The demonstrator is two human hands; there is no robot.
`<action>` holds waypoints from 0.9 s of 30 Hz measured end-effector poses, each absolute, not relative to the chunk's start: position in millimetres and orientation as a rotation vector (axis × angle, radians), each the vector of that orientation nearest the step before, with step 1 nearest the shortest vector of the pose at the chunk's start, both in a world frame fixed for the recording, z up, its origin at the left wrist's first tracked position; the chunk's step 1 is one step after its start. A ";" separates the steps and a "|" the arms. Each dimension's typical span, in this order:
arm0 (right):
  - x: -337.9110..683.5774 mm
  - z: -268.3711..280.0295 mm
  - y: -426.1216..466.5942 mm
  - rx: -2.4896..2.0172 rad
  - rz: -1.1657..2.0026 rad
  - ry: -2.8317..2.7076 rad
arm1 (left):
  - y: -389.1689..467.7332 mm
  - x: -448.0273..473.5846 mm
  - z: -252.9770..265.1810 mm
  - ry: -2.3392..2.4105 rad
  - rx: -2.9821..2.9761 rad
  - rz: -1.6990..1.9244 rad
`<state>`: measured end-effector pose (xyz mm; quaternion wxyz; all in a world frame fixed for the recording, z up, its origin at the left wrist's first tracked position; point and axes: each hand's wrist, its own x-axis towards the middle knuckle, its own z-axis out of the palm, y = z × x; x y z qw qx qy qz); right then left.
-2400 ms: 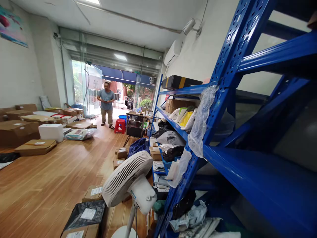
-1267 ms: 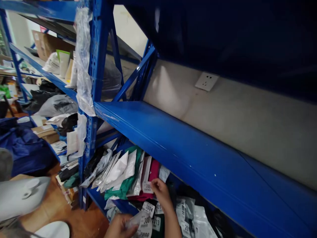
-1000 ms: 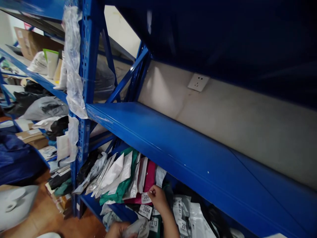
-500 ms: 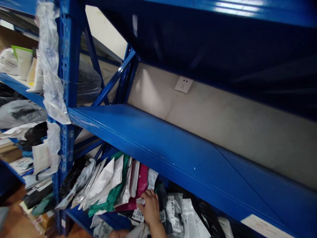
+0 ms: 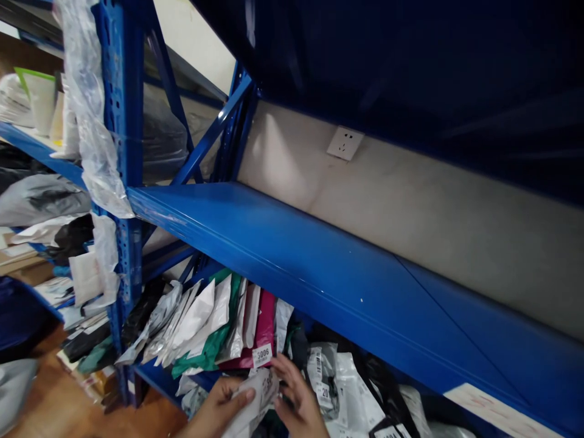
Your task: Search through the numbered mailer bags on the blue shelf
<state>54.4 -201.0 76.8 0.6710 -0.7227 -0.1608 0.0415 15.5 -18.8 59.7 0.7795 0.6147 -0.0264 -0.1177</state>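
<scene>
The label sheet [image 5: 252, 401] is just below the magenta bag [image 5: 265, 321], the left hand [image 5: 218, 406] clamping its fingers on it, seemingly for steadiness. Also below the bag, the right hand [image 5: 298, 398] has fingers apart; the bag's 3006 tag [image 5: 262, 355] faces outward, likely for reading.

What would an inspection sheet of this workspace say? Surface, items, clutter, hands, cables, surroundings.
Surface: blue shelf, pale specks on it; white card with faint reddish marks at its front edge.
Items: whitish printed strip; pink parcel, label reading 3006 at its lower end.
Clutter: white parcels and a green parcel leaning in a row below the shelf; grey bag further left.
Hands: left hand grips the strip; right hand has bent fingers by its right edge, contact unclear.
Cables: nothing seen.
Surroundings: wall socket; clear plastic wrap on the blue upright.
</scene>
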 end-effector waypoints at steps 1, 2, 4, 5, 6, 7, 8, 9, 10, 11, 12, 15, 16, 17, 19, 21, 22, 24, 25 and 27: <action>56.0 80.2 -194.5 -1.602 0.166 -0.380 | -15.2 15.4 64.5 -0.077 1.352 -0.251; 58.3 83.0 -189.9 -1.597 0.227 -0.392 | -10.3 15.3 68.2 -0.100 1.411 -0.226; 62.8 85.3 -184.9 -1.609 0.260 -0.360 | 2.4 15.4 72.9 -0.166 1.675 -0.105; 64.2 84.3 -183.5 -1.596 0.241 -0.321 | 9.4 15.4 74.3 -0.188 1.864 -0.025; 65.0 81.7 -182.2 -1.561 0.215 -0.278 | 15.9 15.3 75.2 -0.193 2.057 0.042; 65.1 77.7 -180.4 -1.517 0.192 -0.242 | 21.4 14.8 75.8 -0.185 2.219 0.080; 64.7 72.5 -177.8 -1.477 0.171 -0.216 | 25.1 14.0 75.9 -0.174 2.317 0.085; 64.1 66.3 -174.4 -1.453 0.170 -0.209 | 26.9 13.0 75.5 -0.154 2.334 0.073; 63.5 59.4 -170.2 -1.443 0.181 -0.219 | 26.7 11.8 74.7 -0.127 2.274 0.069; 63.1 52.3 -165.5 -1.439 0.189 -0.230 | 24.5 10.8 73.4 -0.106 2.160 0.073; 62.9 45.5 -160.6 -1.437 0.193 -0.242 | 20.9 10.1 71.8 -0.079 2.021 0.082; 63.8 31.5 -149.1 -1.435 0.181 -0.255 | 6.9 11.0 65.8 -0.008 1.671 0.060; 64.5 30.2 -147.5 -1.453 0.161 -0.248 | 2.9 12.0 63.6 -0.011 1.594 0.038; 65.3 30.6 -147.3 -1.493 0.139 -0.252 | -0.2 13.0 61.5 -0.018 1.530 0.021; 67.7 35.5 -150.6 -1.612 0.096 -0.295 | -4.1 14.7 57.0 -0.025 1.437 0.009; 71.1 42.3 -156.0 -1.689 0.120 -0.365 | -6.8 16.0 51.8 -0.005 1.397 0.012; 72.9 45.1 -158.4 -1.695 0.159 -0.398 | -8.4 16.8 48.8 0.014 1.392 0.016; 76.1 48.1 -160.6 -1.667 0.244 -0.410 | -13.2 19.1 42.2 0.072 1.400 0.028; 77.0 47.8 -160.1 -1.659 0.255 -0.394 | -16.2 20.8 38.6 0.114 1.417 0.042; 77.0 43.5 -156.0 -1.680 0.220 -0.347 | -23.0 24.5 31.1 0.226 1.474 0.100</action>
